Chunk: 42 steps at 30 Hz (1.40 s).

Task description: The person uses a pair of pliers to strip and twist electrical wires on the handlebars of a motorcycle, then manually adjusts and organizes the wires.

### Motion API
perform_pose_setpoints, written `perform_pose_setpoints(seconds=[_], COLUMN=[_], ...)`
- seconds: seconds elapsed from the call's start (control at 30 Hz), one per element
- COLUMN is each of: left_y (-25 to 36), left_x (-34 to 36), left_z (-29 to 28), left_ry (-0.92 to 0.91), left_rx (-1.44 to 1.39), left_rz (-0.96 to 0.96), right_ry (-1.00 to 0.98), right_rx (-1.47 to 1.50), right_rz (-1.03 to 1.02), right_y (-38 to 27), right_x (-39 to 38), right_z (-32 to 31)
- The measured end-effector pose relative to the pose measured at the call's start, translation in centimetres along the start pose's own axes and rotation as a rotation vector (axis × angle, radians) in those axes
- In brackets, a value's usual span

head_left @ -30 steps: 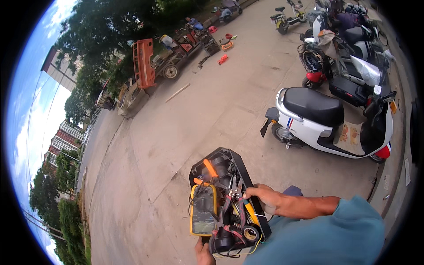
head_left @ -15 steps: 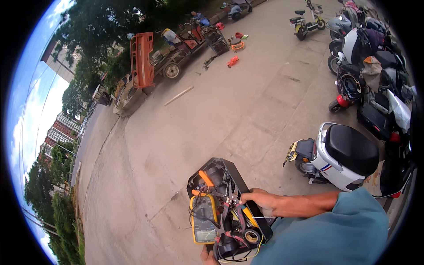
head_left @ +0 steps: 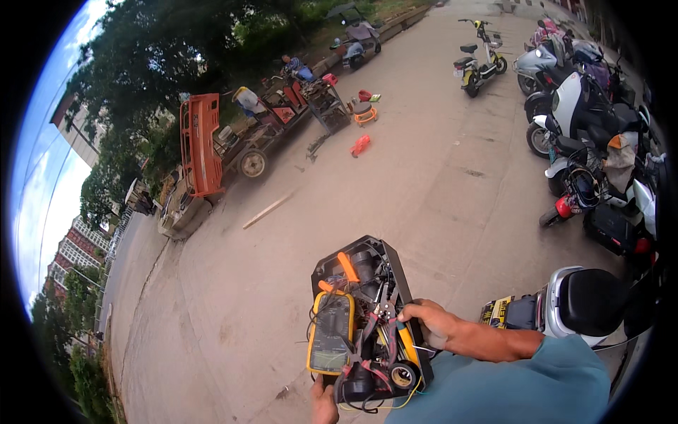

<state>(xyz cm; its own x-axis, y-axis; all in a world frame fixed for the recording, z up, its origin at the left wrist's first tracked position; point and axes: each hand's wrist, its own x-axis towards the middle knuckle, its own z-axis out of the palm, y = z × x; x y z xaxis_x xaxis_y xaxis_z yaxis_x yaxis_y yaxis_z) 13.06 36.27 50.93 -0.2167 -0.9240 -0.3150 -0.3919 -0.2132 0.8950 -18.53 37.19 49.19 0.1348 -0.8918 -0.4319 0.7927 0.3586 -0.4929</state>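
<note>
I carry a black open box point(head_left: 399, 265) of tools in front of me. My right hand point(head_left: 431, 323) is closed over its right rim, thumb on top. At the near left corner, my left hand point(head_left: 324, 403) grips the box from the side, its fingers partly hidden underneath. A yellow-edged multimeter point(head_left: 332, 336) lies on top at the left. Beside it are pliers with red handles point(head_left: 370, 326), a tool with orange grips point(head_left: 347, 266), and a yellow-handled tool point(head_left: 407, 344) near my right thumb. A tape roll point(head_left: 404, 376) and loose wires sit at the near end.
Ahead on the left stands an orange cargo tricycle point(head_left: 203, 145), with a person point(head_left: 300, 71) beyond it. A wooden strip point(head_left: 268, 210) and a low round stool point(head_left: 364, 113) are on the concrete. Parked scooters line the right, including a silver one point(head_left: 554, 300) close by.
The view has shifted: the tricycle appears lower and further left, the near scooter lower and further right. The box stays in both hands and sits slightly higher in the picture.
</note>
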Motion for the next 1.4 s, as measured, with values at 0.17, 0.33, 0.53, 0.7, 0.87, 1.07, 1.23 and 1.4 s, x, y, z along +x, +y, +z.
perform_pose_setpoints(seconds=[0.17, 0.33, 0.53, 0.7, 0.87, 1.07, 1.23, 1.4], left_y=[7.2, 13.8, 15.0, 21.5, 26.8, 35.0, 44.7, 52.8], left_x=[18.1, 32.8, 47.7, 57.0, 67.6, 83.2, 96.0, 106.3], left_z=[3.5, 9.6, 11.0, 12.7, 14.5, 21.6, 29.9, 39.4], left_ry=[-0.333, -0.575, -0.465, -0.436, -0.391, -0.505, -0.760, -0.994], left_rx=[0.013, 0.008, 0.023, 0.122, 0.112, 0.161, 0.161, 0.290], left_rz=[0.060, 0.091, 0.280, 0.173, 0.125, 0.155, 0.121, 0.219], right_ry=[0.203, 0.317, 0.282, 0.261, 0.262, 0.292, 0.459, 0.625], right_rx=[0.166, 0.236, 0.308, 0.198, 0.185, 0.270, 0.317, 0.305], right_rz=[-0.251, -0.405, -0.387, -0.215, -0.244, -0.381, -0.517, -0.719], right_y=[-8.7, -17.1, -26.2, -35.0, -44.9, -56.7, -66.9, -76.7], right_x=[4.4, 10.4, 24.9, 34.5, 42.4, 50.5, 53.5, 56.1], right_z=[-2.8, -5.4, -7.0, -9.9, -8.8, -12.4, -14.9, -18.9])
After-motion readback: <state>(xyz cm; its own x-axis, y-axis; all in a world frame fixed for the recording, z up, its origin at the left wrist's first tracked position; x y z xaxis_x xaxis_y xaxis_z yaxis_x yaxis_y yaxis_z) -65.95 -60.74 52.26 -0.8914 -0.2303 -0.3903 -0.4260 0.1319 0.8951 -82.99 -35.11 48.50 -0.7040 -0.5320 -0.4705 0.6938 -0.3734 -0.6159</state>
